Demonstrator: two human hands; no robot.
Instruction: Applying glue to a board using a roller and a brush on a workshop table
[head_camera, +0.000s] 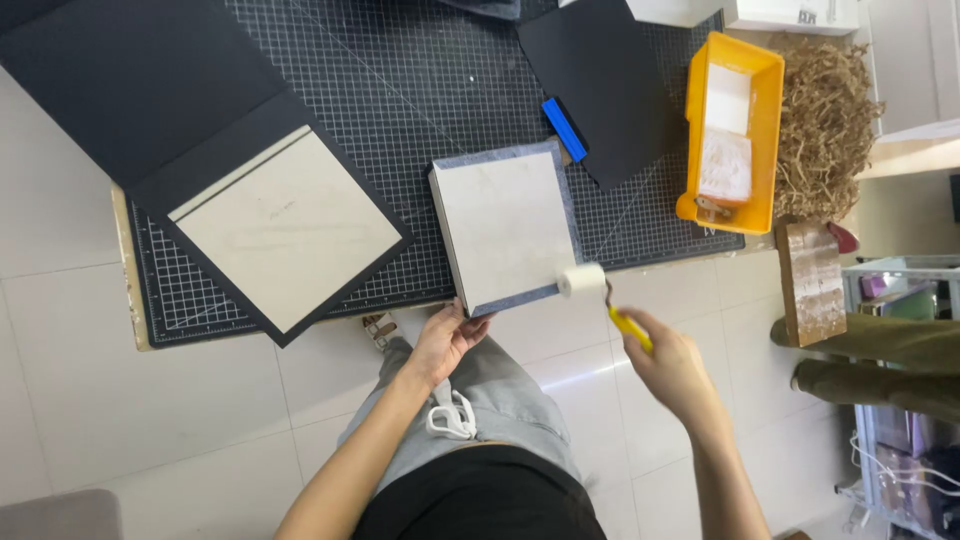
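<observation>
My left hand (447, 340) grips the near edge of a square pale board box (505, 225) with a dark blue-grey border, which rests on the black gridded cutting mat (400, 80). My right hand (668, 362) holds the yellow handle of a small white roller (582, 280). The roller's white drum touches the box's near right corner. A larger black cover with a pale square board (285, 228) glued inside lies to the left on the mat.
A yellow tray (765, 130) holding white glue stands at the right. A blue scraper (564, 128) and a black sheet (600, 70) lie behind the box. Brown shredded paper (828, 120) and a wooden block (812, 280) sit at far right on the white tiled floor.
</observation>
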